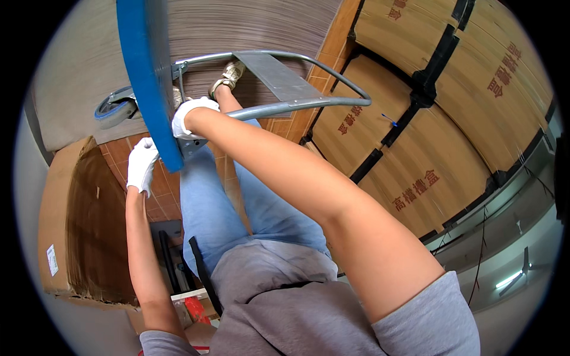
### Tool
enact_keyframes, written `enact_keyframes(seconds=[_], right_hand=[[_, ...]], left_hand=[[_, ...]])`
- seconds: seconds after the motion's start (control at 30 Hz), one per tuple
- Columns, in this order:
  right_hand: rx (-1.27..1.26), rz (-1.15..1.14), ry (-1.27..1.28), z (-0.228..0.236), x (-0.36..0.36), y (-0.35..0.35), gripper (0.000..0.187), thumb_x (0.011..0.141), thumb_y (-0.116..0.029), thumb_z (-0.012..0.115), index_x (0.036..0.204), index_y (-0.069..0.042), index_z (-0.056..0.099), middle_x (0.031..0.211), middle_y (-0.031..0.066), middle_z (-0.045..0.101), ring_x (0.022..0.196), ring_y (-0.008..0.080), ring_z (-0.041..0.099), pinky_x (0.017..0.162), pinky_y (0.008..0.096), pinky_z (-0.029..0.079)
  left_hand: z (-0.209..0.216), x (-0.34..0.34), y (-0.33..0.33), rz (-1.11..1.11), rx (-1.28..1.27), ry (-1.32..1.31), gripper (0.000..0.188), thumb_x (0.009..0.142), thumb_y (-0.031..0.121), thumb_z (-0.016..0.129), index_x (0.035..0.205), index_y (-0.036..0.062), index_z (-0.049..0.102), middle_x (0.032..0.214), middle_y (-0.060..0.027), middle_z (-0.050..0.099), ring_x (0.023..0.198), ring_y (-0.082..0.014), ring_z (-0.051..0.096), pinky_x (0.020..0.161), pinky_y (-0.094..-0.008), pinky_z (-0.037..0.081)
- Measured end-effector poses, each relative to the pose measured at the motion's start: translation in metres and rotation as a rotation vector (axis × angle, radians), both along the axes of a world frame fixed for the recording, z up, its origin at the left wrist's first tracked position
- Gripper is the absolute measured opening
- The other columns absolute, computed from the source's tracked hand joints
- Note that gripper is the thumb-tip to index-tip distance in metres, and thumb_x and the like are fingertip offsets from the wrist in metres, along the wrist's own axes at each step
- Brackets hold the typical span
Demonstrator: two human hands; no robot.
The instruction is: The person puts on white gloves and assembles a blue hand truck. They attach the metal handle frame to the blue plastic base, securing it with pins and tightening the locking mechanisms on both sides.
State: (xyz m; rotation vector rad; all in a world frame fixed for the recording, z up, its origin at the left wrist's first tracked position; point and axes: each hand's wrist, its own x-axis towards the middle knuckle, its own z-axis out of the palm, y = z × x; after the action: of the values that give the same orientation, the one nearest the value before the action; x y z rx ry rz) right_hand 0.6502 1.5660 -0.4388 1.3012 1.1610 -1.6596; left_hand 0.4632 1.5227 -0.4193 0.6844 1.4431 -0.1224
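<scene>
A blue platform cart stands on edge in front of me, its flat deck upright and tilted slightly. Its grey metal handle sticks out to the right, and a caster wheel juts out on the left. My right hand, in a white glove, is closed where the handle tube meets the deck; its fingertips are partly hidden. On the other side my left hand, gloved as well, has its fingers curled against the deck's near edge.
Large cardboard boxes with black straps are stacked at the right. An open brown carton stands at the left. Brown tiles and grey streaked sheeting cover the floor. Behind the cart a shoe shows.
</scene>
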Motion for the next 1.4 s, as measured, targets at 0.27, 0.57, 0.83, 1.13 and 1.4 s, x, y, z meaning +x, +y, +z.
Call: enact_keyframes(seconds=[0.27,0.57,0.83,1.13,1.4], right_hand=[[-0.239,0.042,-0.140,-0.067,-0.023,-0.014,0.035,0.073,-0.026,0.063,0.103,-0.011,0.073,0.106,0.0118,0.069,0.094,0.0280,0.066,0.079,0.0446,0.048],[0.380,0.205,0.109,0.063,0.022,0.024,0.025,0.080,-0.024,0.063,0.098,-0.011,0.074,0.099,0.0143,0.070,0.092,0.0328,0.068,0.080,0.0418,0.053],[0.327,0.031,0.351,0.038,0.038,0.022,0.026,0.082,-0.030,0.066,0.098,-0.012,0.075,0.096,0.0115,0.071,0.088,0.0313,0.067,0.081,0.0389,0.052],[0.240,0.116,0.289,0.015,0.031,0.005,0.036,0.083,-0.036,0.053,0.105,-0.015,0.072,0.107,0.0114,0.068,0.098,0.0349,0.064,0.087,0.0399,0.050],[0.116,0.118,0.157,-0.036,0.012,-0.021,0.045,0.079,-0.039,0.057,0.107,-0.006,0.070,0.108,0.0165,0.067,0.101,0.0338,0.065,0.083,0.0405,0.051]], left_hand=[[-0.003,0.000,-0.003,-0.013,0.049,0.000,0.018,0.087,0.019,0.062,0.091,0.0017,0.066,0.077,0.0004,0.060,0.069,-0.0080,0.050,0.066,-0.0235,0.041],[0.016,0.008,0.003,0.087,-0.107,0.018,0.032,0.094,0.032,0.058,0.092,0.0013,0.067,0.078,-0.0005,0.060,0.071,-0.0093,0.052,0.068,-0.0259,0.043],[0.000,-0.006,0.006,-0.021,-0.161,0.007,0.034,0.093,0.035,0.059,0.087,0.0024,0.065,0.079,-0.0036,0.058,0.072,-0.0122,0.051,0.070,-0.0270,0.043],[0.014,0.007,0.009,0.016,-0.060,0.057,0.031,0.092,0.030,0.062,0.079,0.0018,0.063,0.071,-0.0011,0.058,0.065,-0.0081,0.048,0.065,-0.0239,0.041],[0.018,0.012,0.005,0.085,-0.029,0.054,0.028,0.093,0.028,0.061,0.086,0.0012,0.065,0.072,-0.0007,0.058,0.068,-0.0076,0.050,0.066,-0.0238,0.041]])
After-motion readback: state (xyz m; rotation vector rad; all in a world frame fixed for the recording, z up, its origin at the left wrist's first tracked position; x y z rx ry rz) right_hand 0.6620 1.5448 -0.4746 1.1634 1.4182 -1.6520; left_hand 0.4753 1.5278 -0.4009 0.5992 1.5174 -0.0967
